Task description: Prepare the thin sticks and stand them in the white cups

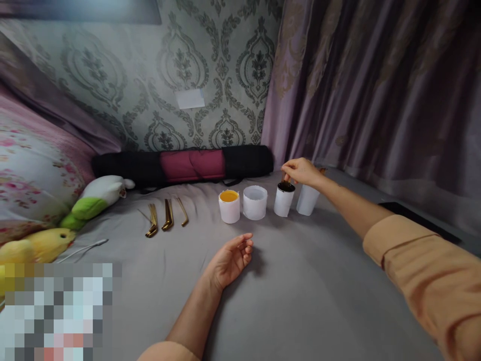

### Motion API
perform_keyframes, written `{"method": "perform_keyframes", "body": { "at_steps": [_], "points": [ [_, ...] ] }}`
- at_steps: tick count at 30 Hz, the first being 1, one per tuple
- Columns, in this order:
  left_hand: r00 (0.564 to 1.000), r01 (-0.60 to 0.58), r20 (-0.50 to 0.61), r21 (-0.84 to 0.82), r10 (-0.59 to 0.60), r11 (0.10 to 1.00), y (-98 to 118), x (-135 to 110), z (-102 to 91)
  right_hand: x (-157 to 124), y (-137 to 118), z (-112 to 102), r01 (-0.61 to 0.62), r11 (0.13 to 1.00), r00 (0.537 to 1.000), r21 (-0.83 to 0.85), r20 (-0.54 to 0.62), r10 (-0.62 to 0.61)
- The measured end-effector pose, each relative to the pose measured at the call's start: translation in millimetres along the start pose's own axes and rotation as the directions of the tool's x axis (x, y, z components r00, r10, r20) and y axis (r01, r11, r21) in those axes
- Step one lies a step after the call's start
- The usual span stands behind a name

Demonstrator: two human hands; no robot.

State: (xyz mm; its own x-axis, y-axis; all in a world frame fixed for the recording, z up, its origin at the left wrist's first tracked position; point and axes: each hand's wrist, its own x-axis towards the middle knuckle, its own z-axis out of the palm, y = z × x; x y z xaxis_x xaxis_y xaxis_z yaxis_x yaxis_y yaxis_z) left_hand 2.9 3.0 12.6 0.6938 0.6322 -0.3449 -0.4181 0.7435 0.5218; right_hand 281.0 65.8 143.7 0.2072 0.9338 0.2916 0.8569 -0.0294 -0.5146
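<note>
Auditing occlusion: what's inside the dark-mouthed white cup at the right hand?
The white cup shows a dark interior. The right hand is at its mouth, seemingly pinching something thin and brown. The cup's near side hides the bottom; contents there can't be told.

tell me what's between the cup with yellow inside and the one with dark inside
A wide white container stands between them, as the head view shows.
</note>
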Motion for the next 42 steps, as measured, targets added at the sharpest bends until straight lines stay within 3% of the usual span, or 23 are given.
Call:
{"method": "perform_keyframes", "body": {
  "at_steps": [15, 31, 42],
  "points": [
    [1.0, 0.011, 0.003, -0.009, -0.011, 1.0, 1.6, 0.4, 0.1, 5.1, 5.9, -4.1, 0.023, 0.988, 0.996, -0.152, -0.077, -0.035],
    [1.0, 0.001, 0.019, -0.024, 0.0, 1.0, 0.7, 1.3, -1.0, 4.5, 7.2, -7.5, 0.061, 0.987, 0.997, -0.152, -0.031, -0.067],
    [1.0, 0.007, 0.015, -0.024, -0.007, 1.0, 1.2, 1.7, -1.3, 4.0, 9.2, -8.9, 0.017, 0.992, 0.999, -0.128, -0.03, -0.021]
  ]
}}
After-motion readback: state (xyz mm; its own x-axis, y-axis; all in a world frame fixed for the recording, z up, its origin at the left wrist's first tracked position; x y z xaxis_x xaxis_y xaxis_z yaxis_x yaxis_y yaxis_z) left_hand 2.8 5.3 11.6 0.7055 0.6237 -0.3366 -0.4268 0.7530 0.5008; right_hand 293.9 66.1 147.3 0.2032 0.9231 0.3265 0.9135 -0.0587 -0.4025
